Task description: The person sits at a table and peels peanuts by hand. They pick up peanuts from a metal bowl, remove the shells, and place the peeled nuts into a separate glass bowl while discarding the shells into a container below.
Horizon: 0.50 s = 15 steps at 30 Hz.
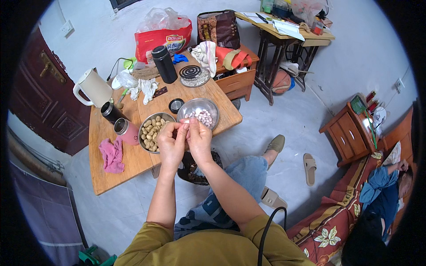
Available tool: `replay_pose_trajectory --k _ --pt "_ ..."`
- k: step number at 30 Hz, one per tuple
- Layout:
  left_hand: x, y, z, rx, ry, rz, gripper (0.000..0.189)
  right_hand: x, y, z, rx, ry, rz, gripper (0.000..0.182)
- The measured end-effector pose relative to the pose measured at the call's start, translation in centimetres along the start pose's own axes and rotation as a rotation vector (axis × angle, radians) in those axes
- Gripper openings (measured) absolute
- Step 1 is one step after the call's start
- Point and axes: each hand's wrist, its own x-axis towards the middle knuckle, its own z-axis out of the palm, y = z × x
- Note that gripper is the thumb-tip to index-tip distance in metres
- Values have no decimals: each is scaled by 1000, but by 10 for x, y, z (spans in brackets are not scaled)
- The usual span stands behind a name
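Note:
My left hand (172, 143) and my right hand (199, 139) meet at the fingertips, pinching a small pale piece, apparently a peanut shell (187, 121), between them. Just left of them stands a metal bowl of unshelled peanuts (151, 133), partly covered by my left hand. Beyond my fingers, a second metal bowl (214, 108) holds shelled peanut kernels (203, 116), pinkish white. Below my hands, beside the table edge, a dark waste bin (213, 159) contains shell scraps; my forearms hide part of it.
On the wooden table (229, 114) are a black lid (176, 105), a pink cup (127, 131), a black cup (112, 112), a tall black flask (164, 65), a mosquito coil (194, 74), an electric kettle (95, 87) and a pink cloth (111, 155). Another person (379, 189) lies on a bed at right.

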Motion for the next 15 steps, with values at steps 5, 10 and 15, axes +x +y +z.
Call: replay_pose_trajectory --k 5,10,15 --pt "3 7 1 47 -48 39 17 3 -1 -2 17 44 -2 39" --pt "4 12 7 30 -49 59 12 3 -12 -2 74 90 44 39" --pt "5 15 11 -20 -94 48 11 9 -14 -8 70 176 54 40"
